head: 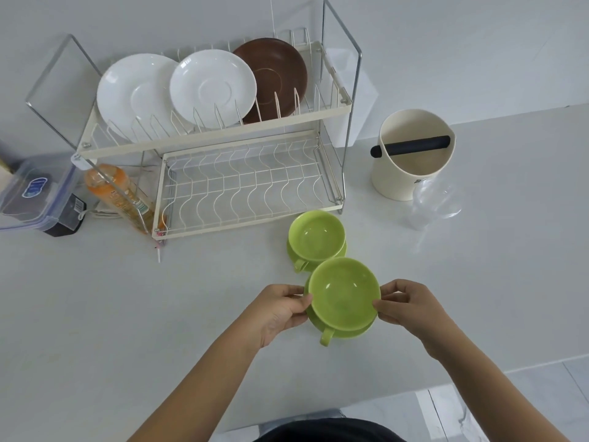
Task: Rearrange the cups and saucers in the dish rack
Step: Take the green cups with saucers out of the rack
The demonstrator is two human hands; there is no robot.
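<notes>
Hands meet at the near cup and saucer on the white bench: the left hand [280,306] pinches the left rim of the near saucer [349,330], and the right hand [403,303] pinches the opposite rim, fingertips of both curled against the edge beside the near cup [345,293] that sits on it. The cup's handle points toward the person, at the near side of the set, between the two wrists. Whether the set is lifted or still rests on the bench cannot be told. Just beyond, touching or nearly so, stands the far cup [316,235] on the far saucer [294,252], its handle at the near left. The dish rack [220,135] stands further back toward the wall, beyond and to the left of both hands. Its upper shelf carries two white plates [178,87] and a brown plate [274,74] upright in the slots; the lower shelf [242,186] shows bare wire and opens toward the green sets. Judgement: the held set lies squarely between the hands, neither nearer, and the lower shelf lies forward and left of it, past the far cup, which any straight carry must clear. A cream canister [411,173] and a clear cup [433,202] stand at the right, well apart from that path.
</notes>
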